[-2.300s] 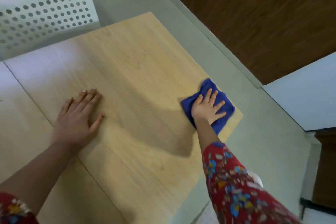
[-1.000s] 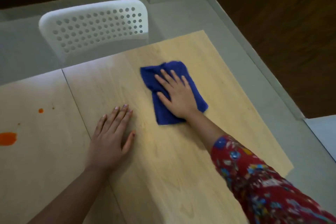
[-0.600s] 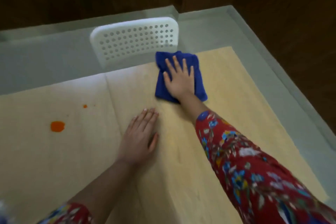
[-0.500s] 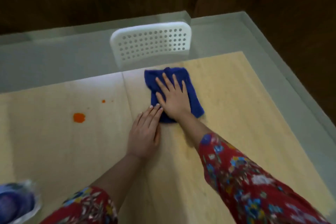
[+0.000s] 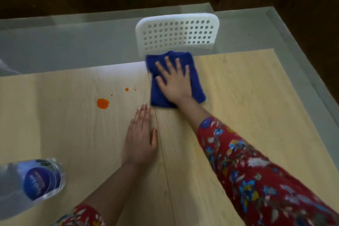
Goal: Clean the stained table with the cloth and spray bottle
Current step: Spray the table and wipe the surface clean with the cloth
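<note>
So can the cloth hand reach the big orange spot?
Probably yes. The right hand presses the cloth flat, and only bare table lies between it and the orange spot; the left hand rests just beside that path.

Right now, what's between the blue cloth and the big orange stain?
Head view: small orange droplets on bare tabletop, between blue cloth and big orange stain.
</note>
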The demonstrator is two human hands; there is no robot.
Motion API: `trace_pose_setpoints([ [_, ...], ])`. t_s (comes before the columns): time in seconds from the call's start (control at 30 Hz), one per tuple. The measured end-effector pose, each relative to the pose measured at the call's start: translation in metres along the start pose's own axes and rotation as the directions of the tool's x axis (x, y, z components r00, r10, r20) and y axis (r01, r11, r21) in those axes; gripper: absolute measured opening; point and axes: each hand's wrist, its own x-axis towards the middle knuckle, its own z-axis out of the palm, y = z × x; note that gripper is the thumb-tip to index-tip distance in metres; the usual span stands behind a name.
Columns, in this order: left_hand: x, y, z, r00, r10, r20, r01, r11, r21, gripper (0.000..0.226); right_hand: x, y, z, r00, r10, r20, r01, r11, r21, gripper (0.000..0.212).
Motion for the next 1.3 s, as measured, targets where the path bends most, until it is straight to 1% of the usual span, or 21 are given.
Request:
trace_pose_setpoints([
  [0.1, 0.0, 0.001, 0.001, 1.0, 0.016, 0.016, -0.016, 1.0, 0.004, 0.073, -0.082, -0.017, 0.011, 0.987, -0.161, 0.008, 0.161, 0.987, 0.022, 0.056],
  [0.17, 0.0, 0.001, -0.001, 0.998, 0.054, 0.029, -0.055, 0.999, 0.003, 0.078, -0.12, 0.031, 0.009, 0.993, -0.122, -0.004, 0.122, 0.993, 0.001, 0.056],
  [0.23, 0.0, 0.001, -0.001, 0.997, 0.06, 0.047, -0.06, 0.998, -0.004, 0.074, -0.13, 0.1, -0.003, 0.983, 0.179, -0.026, -0.181, 0.982, -0.05, 0.058],
  [0.3, 0.001, 0.001, -0.001, 0.996, 0.074, 0.053, -0.076, 0.997, 0.022, 0.069, -0.118, 0.159, -0.02, 0.841, 0.54, -0.007, -0.54, 0.841, -0.036, 0.057],
  [0.33, 0.001, 0.002, -0.001, 0.996, 0.073, 0.054, -0.075, 0.997, 0.031, 0.068, -0.107, 0.175, -0.026, 0.769, 0.639, 0.005, -0.639, 0.769, -0.001, 0.057],
  [0.37, 0.002, 0.001, -0.001, 0.996, 0.068, 0.055, -0.07, 0.997, 0.031, 0.066, -0.092, 0.176, -0.029, 0.738, 0.675, 0.007, -0.675, 0.738, 0.028, 0.056],
  [0.43, 0.0, 0.003, -0.002, 0.995, 0.085, 0.057, -0.086, 0.996, 0.011, 0.065, -0.072, 0.15, -0.024, 0.798, 0.602, -0.033, -0.6, 0.799, 0.051, 0.057],
  [0.5, 0.0, 0.002, -0.004, 0.993, 0.11, 0.042, -0.109, 0.993, -0.035, 0.063, -0.076, 0.092, -0.009, 0.914, 0.401, -0.062, -0.4, 0.916, 0.027, 0.058],
  [0.57, -0.002, 0.002, -0.004, 0.994, 0.106, 0.016, -0.105, 0.993, -0.059, 0.061, -0.125, 0.028, 0.005, 0.988, 0.151, -0.037, -0.151, 0.988, -0.001, 0.059],
  [0.63, -0.003, 0.002, -0.002, 0.996, 0.092, -0.003, -0.092, 0.995, -0.037, 0.059, -0.196, 0.003, 0.01, 0.998, -0.048, 0.046, 0.048, 0.999, 0.007, 0.06],
  [0.67, -0.003, 0.002, -0.002, 0.995, 0.099, -0.004, -0.099, 0.995, -0.023, 0.059, -0.224, 0.015, 0.009, 0.994, -0.089, 0.058, 0.089, 0.996, 0.003, 0.059],
  [0.7, -0.002, 0.002, -0.001, 0.993, 0.117, 0.002, -0.117, 0.993, -0.014, 0.059, -0.24, 0.041, 0.006, 0.996, -0.08, 0.041, 0.081, 0.997, -0.006, 0.059],
  [0.73, -0.001, 0.001, -0.001, 0.991, 0.136, 0.014, -0.136, 0.991, -0.006, 0.059, -0.246, 0.074, 0.004, 1.0, 0.001, 0.006, -0.001, 0.999, -0.044, 0.059],
  [0.77, -0.001, 0.001, 0.0, 0.987, 0.157, 0.026, -0.157, 0.988, 0.001, 0.06, -0.244, 0.106, 0.001, 0.989, 0.151, -0.006, -0.151, 0.987, -0.063, 0.059],
  [0.83, 0.0, 0.001, 0.0, 0.979, 0.201, 0.035, -0.202, 0.979, 0.032, 0.059, -0.217, 0.151, -0.012, 0.881, 0.472, -0.019, -0.472, 0.88, -0.057, 0.064],
  [0.9, -0.001, 0.002, 0.0, 0.965, 0.256, 0.055, -0.259, 0.964, 0.058, 0.058, -0.179, 0.149, -0.015, 0.811, 0.583, -0.047, -0.583, 0.812, 0.002, 0.068],
  [0.97, -0.002, 0.002, -0.001, 0.96, 0.274, 0.059, -0.277, 0.96, 0.052, 0.058, -0.155, 0.106, -0.005, 0.872, 0.486, -0.06, -0.487, 0.873, -0.007, 0.067],
  [1.07, -0.004, 0.001, -0.005, 0.972, 0.233, 0.031, -0.233, 0.972, 0.012, 0.057, -0.191, 0.019, 0.011, 0.986, 0.161, -0.048, -0.163, 0.986, -0.042, 0.063],
  [1.17, -0.016, 0.005, -0.009, 0.98, 0.198, 0.015, -0.198, 0.98, 0.008, 0.055, -0.273, 0.019, 0.013, 0.996, -0.08, 0.034, 0.081, 0.996, -0.028, 0.062],
  [1.23, -0.031, 0.011, -0.007, 0.983, 0.176, 0.055, -0.175, 0.984, -0.014, 0.056, -0.292, 0.075, 0.008, 0.996, -0.083, 0.02, 0.084, 0.995, -0.053, 0.063],
  [1.3, -0.049, 0.026, 0.003, 0.969, 0.215, 0.12, -0.217, 0.976, 0.007, 0.058, -0.282, 0.14, 0.001, 0.994, 0.111, 0.013, -0.11, 0.991, -0.082, 0.063],
])
